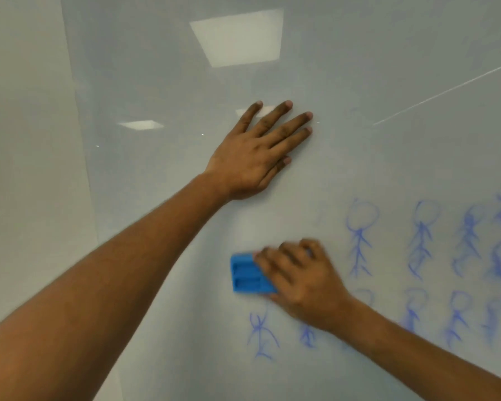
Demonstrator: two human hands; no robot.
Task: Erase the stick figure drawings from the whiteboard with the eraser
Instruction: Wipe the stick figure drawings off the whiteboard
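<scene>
Glossy and pale grey, the whiteboard fills nearly the whole head view, with square ceiling lights mirrored in its upper part and a thin bright line running across the upper right. A paler wall strip shows along the left edge.

Pressed flat on the bare upper middle of the board is the left hand, released, fingers spread and pointing up and to the right, its forearm reaching in from the lower left corner.

Below it, the right hand is clenched around the right end of a blue eraser, which lies against the board with its ribbed back facing the camera. Hand and eraser look smeared with motion blur. The right forearm comes in from the lower right corner.

Blue stick figure drawings stand in rows to the right of the eraser, some crisp, such as the one just beside the right hand, others smudged toward the right edge. A lower row runs under the right wrist; one partly wiped figure sits directly below the eraser. The board around and to the left of the eraser is clean.
</scene>
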